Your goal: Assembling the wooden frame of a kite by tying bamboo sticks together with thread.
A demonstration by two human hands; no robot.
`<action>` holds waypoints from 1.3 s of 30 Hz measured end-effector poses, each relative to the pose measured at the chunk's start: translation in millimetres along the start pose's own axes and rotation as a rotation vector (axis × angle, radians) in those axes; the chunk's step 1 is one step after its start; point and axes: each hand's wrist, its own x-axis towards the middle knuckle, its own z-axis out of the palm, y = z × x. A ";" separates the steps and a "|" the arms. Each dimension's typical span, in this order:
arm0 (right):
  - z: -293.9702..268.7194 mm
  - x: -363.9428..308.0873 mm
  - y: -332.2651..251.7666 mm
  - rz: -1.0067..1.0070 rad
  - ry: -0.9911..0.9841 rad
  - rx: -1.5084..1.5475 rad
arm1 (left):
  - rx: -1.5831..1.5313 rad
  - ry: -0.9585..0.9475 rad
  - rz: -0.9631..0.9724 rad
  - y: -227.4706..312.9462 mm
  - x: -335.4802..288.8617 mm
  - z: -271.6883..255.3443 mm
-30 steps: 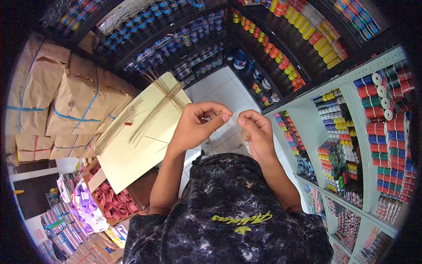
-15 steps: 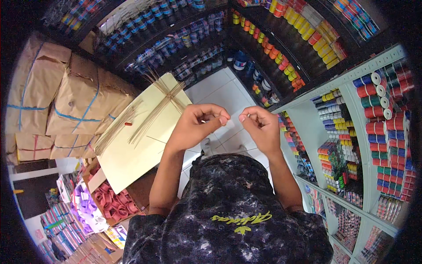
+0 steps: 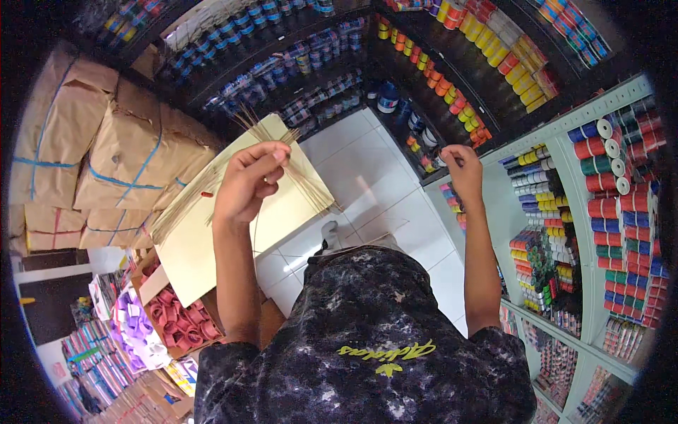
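My left hand (image 3: 247, 185) is closed above the pale yellow board, thumb pressed to the forefinger. A thin tan strand (image 3: 256, 230) comes out beneath it and curves down past the board's edge; its far end is hard to follow. Off to the right, my right hand (image 3: 462, 174) is raised with thumb and fingers pinched together. Anything between those fingertips is too fine to make out. Bundles of thin tan strands (image 3: 265, 136) lie crossed on the board (image 3: 194, 272), and a small red piece (image 3: 207, 194) rests by them.
Paper-wrapped parcels tied with blue cord (image 3: 116, 159) are stacked at the left. Below them stands a box of red ribbon rolls (image 3: 187, 328) beside purple ribbons (image 3: 134, 321). Dark shelves (image 3: 311, 81) line the back; a pale rack of colourful spools (image 3: 611, 226) rises at the right.
My hands have moved well apart from near each other: the left up and to the left over the board, the right outward to the right and upward.
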 end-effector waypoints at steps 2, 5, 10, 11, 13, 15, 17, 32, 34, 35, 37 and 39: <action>8.6 -8.0 1.0 -0.246 0.170 -0.335 | -0.056 0.031 -0.018 3.8 0.6 -7.5; 28.1 -23.2 -5.6 -0.220 0.205 -0.264 | -0.071 0.068 -0.051 5.4 2.9 -15.1; 60.4 -62.5 -5.7 0.174 -0.016 0.479 | -0.108 0.048 -0.077 -2.7 14.3 -30.9; 67.4 -71.5 -14.4 0.331 -0.123 0.740 | -0.135 0.074 -0.090 -3.9 15.2 -34.3; 70.2 -82.9 -19.2 0.489 -0.225 1.000 | -0.160 0.093 -0.105 -5.7 20.5 -40.1; 71.9 -91.1 -13.8 0.557 -0.432 1.127 | -0.218 0.076 -0.126 -8.1 26.7 -44.4; 70.9 -96.8 -8.9 0.525 -0.476 1.191 | -0.226 0.080 -0.128 -9.0 31.8 -47.6; 48.0 -93.4 -37.6 0.594 -0.255 0.918 | -0.082 0.167 -0.183 -14.1 38.9 -50.8; 40.3 -89.0 -40.6 0.565 -0.236 0.942 | -0.035 0.165 -0.239 -17.2 30.4 -46.1; 36.7 -87.2 -39.6 0.538 -0.216 0.965 | 0.032 0.099 -0.306 -20.0 24.2 -45.1; 28.7 -83.9 -36.9 0.528 -0.196 0.980 | 0.102 0.033 -0.370 -28.6 10.5 -44.5; 20.5 -80.2 -35.0 0.497 -0.162 0.995 | 0.240 -0.130 -0.401 -50.0 -0.5 -51.6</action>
